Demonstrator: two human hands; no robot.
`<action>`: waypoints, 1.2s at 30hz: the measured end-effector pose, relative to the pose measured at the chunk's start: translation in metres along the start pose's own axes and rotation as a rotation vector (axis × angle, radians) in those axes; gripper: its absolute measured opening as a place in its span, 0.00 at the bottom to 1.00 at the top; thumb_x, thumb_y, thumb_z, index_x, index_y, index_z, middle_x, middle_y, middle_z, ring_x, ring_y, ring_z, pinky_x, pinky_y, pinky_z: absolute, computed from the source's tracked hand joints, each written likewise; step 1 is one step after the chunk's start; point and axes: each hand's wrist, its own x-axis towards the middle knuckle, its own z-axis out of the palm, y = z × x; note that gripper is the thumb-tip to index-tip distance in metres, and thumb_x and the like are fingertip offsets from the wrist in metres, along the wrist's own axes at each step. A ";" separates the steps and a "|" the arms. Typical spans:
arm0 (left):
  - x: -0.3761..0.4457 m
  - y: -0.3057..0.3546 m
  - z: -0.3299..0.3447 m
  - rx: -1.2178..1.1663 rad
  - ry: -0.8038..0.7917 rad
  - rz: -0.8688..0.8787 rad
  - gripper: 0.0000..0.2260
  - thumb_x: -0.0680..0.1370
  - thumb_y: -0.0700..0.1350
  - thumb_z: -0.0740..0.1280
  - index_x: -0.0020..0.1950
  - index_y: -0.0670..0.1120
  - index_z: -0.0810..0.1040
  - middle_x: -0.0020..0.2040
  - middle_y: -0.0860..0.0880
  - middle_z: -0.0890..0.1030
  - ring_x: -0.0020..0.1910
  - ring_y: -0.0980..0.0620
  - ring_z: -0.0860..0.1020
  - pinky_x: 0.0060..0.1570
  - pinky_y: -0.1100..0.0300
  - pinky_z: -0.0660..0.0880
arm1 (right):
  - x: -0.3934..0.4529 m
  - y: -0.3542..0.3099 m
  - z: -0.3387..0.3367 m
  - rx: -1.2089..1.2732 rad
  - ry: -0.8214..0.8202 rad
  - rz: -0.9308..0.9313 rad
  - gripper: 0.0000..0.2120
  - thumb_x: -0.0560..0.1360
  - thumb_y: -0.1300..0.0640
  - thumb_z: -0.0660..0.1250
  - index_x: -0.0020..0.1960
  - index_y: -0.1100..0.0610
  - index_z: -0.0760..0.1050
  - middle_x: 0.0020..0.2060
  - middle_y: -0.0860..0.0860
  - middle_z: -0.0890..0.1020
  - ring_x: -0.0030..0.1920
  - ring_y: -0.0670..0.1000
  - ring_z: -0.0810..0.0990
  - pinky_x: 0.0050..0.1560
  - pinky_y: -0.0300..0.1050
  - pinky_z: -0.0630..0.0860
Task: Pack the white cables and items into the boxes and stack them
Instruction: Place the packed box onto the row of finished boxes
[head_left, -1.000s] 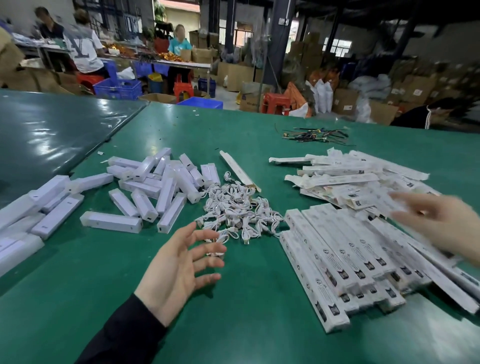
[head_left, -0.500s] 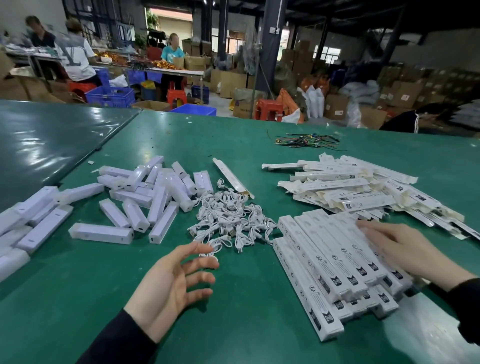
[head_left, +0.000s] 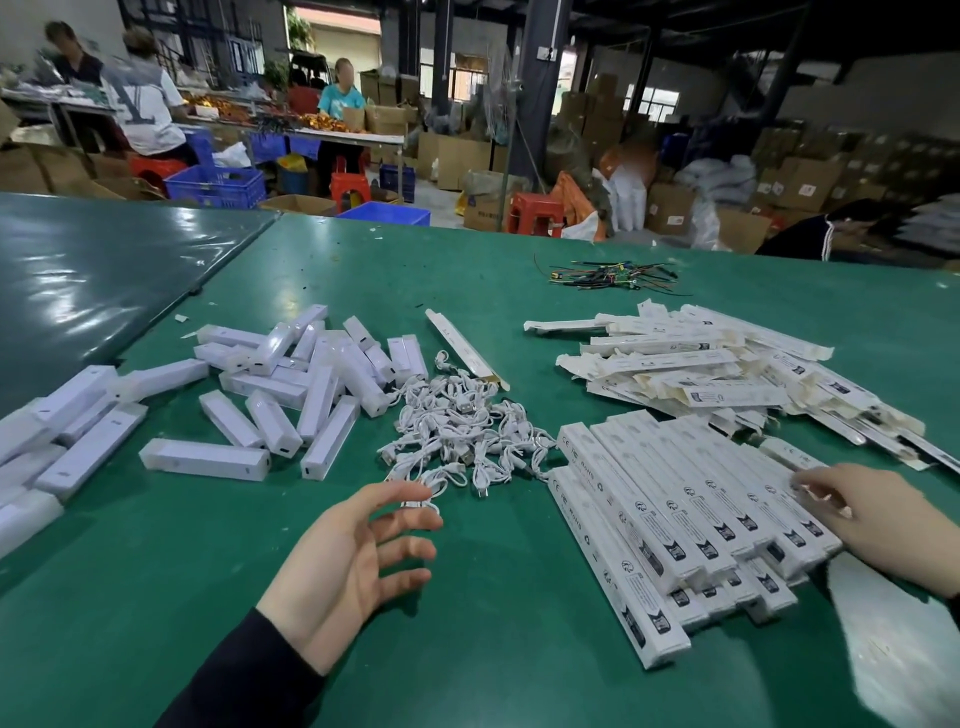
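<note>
A heap of coiled white cables (head_left: 462, 434) lies in the middle of the green table (head_left: 467, 649). Left of it are several white bar-shaped items (head_left: 291, 384). To the right, packed long white boxes (head_left: 691, 514) lie side by side in layers, with flat unfilled boxes (head_left: 727, 374) piled behind them. My left hand (head_left: 358, 556) hovers palm up with spread fingers just in front of the cables, holding nothing. My right hand (head_left: 878, 519) rests with straight fingers on the right end of the packed boxes.
One long box (head_left: 465, 348) lies alone behind the cables. A tangle of coloured wires (head_left: 613, 273) sits further back. More white items (head_left: 57, 436) reach the left edge. Beyond the table are crates, stools, cartons and people at another bench.
My right hand came down from the flat box pile and now lies on the row of packed boxes. My left hand stays by the cables, nearly still.
</note>
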 end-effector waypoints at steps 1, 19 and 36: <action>0.000 0.000 0.000 -0.003 0.002 0.000 0.14 0.67 0.47 0.67 0.49 0.42 0.79 0.39 0.43 0.80 0.29 0.49 0.76 0.27 0.60 0.76 | 0.000 0.000 -0.001 0.026 -0.005 -0.002 0.07 0.76 0.54 0.69 0.52 0.52 0.82 0.38 0.45 0.79 0.38 0.48 0.78 0.41 0.45 0.72; 0.001 -0.001 -0.001 -0.006 0.007 -0.008 0.13 0.67 0.46 0.67 0.49 0.42 0.79 0.38 0.44 0.80 0.29 0.50 0.77 0.27 0.60 0.76 | 0.010 0.034 -0.001 0.051 0.109 0.107 0.12 0.67 0.57 0.78 0.50 0.50 0.82 0.39 0.49 0.80 0.38 0.51 0.77 0.40 0.44 0.70; -0.008 0.001 0.004 0.083 -0.153 0.109 0.15 0.68 0.47 0.75 0.53 0.44 0.83 0.47 0.43 0.82 0.37 0.50 0.79 0.33 0.59 0.78 | -0.053 -0.161 -0.071 1.369 -0.041 0.049 0.08 0.75 0.46 0.62 0.49 0.43 0.79 0.35 0.51 0.84 0.30 0.49 0.81 0.28 0.45 0.77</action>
